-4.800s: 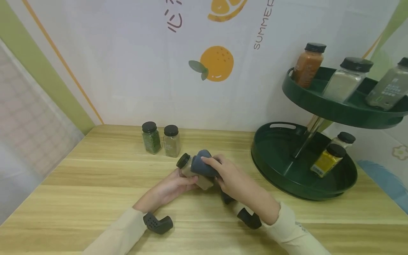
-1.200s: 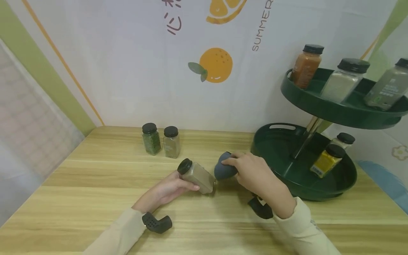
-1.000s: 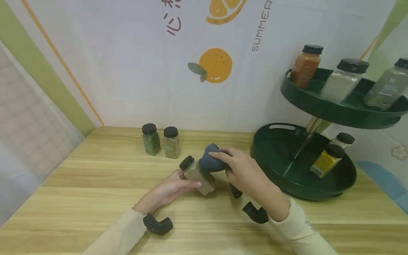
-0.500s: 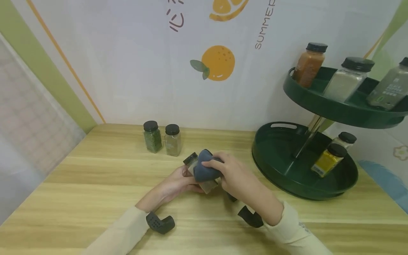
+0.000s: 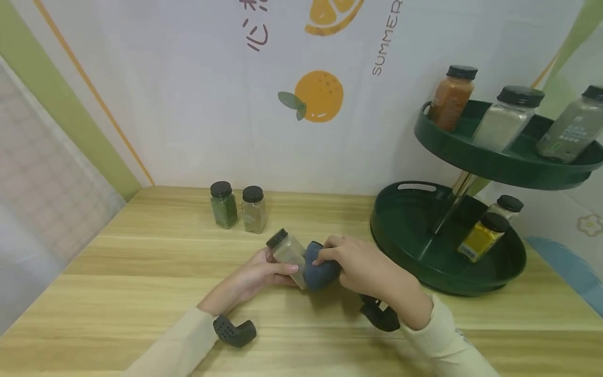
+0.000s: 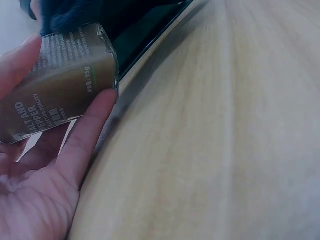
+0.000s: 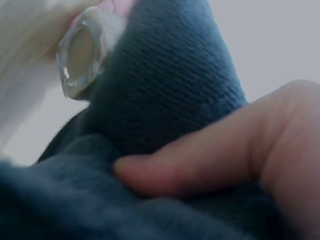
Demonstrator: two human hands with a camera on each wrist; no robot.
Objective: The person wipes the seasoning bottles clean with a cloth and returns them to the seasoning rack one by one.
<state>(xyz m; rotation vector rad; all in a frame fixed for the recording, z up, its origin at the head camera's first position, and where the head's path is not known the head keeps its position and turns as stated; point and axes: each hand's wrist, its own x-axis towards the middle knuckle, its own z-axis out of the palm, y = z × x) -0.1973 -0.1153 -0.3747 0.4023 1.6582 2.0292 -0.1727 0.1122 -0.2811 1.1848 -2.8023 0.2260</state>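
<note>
In the head view my left hand grips a square clear spice jar with a black lid, tilted with its lid up and to the left. The left wrist view shows its label, partly readable as "salt and pepper", and its brownish contents. My right hand pinches a blue-grey cloth against the jar's right side, covering part of it. Close up in the right wrist view, the thumb presses into the fabric, and the jar's base shows beyond.
A jar of green herbs and a jar of tan powder stand at the table's back. On the right is a two-tier green tray rack, with an orange jar, a yellow-labelled jar and several others on it.
The right hand and cloth have moved back and forth over the jar, from its upper side half a second ago to its lower right now. The left hand keeps its hold.
</note>
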